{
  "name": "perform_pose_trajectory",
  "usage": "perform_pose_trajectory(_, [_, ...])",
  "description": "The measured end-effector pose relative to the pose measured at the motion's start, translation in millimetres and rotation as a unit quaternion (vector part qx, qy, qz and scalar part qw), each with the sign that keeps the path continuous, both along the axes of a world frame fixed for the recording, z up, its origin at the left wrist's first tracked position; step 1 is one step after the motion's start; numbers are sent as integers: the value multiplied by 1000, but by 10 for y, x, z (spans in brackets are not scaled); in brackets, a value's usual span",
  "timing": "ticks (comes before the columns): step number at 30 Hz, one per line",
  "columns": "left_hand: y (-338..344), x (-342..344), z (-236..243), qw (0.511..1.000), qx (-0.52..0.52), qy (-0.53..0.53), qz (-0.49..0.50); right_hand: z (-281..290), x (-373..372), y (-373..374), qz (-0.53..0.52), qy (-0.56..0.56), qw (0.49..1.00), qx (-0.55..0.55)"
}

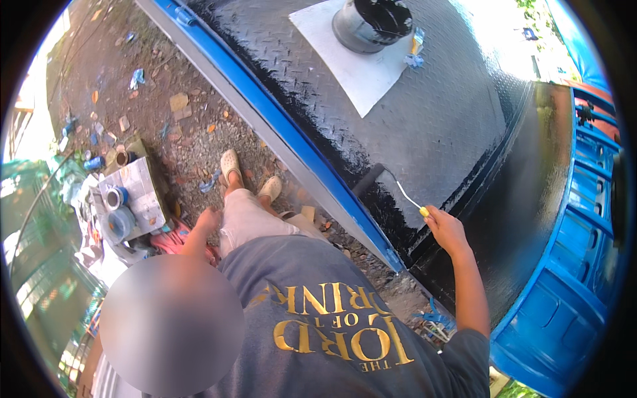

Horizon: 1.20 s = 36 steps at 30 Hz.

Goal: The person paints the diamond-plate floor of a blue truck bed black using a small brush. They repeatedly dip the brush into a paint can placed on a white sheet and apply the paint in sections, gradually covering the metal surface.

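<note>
My right hand [446, 229] is closed round the yellow handle of a small paint roller [406, 192]. Its black-coated sleeve [369, 180] rests on a grey diamond-plate metal bed [424, 142], at the border between black paint and bare grey. Wet-looking black paint [381, 211] lies along the bed's near edge and the corner beside the roller. My left hand [210, 219] hangs low beside my shorts, away from the bed. Its fingers are turned from view, and nothing shows in it.
A blue rail [265, 109] edges the bed between me and it. On white board [318, 33] stands a paint-stained tin [371, 25]. A black side panel [511, 205] and blue framework [564, 298] rise at right. Cans and a tub [121, 224] sit on the littered ground at left.
</note>
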<state>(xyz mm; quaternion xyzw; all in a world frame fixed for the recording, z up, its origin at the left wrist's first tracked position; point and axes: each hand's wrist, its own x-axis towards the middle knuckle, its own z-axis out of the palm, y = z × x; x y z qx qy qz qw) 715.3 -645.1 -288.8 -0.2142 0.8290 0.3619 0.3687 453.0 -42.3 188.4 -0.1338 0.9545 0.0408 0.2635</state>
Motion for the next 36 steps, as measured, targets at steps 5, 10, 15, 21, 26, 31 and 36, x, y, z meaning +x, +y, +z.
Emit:
perform_pose_trajectory(5, [172,-416,356,1000,4,-4,9,365,434,401,-70,16,997,16])
perform_pose_trajectory(10, [223,-883,1082,999,-25,29,3,406,836,346,-308,61,944,-104])
perform_pose_trajectory(15, [597,-1682,1981,989,35,142,-18,-498,1649,168,-555,174,739,-339])
perform_pose_trajectory(21, [1218,-2667,3407,932,68,338,-107,-884,1620,-677,-616,185,546,-536])
perform_pose_trajectory(26, [1494,-3383,3617,890,85,434,-111,-598,1387,-823,-555,214,527,-608])
perform_pose_trajectory(31, [1347,-3913,3467,879,58,462,-105,-458,1107,-901,-447,325,712,-434])
perform_pose_trajectory(36, [1263,-4166,3413,889,50,433,-143,520,266,-1313,-396,302,784,-370])
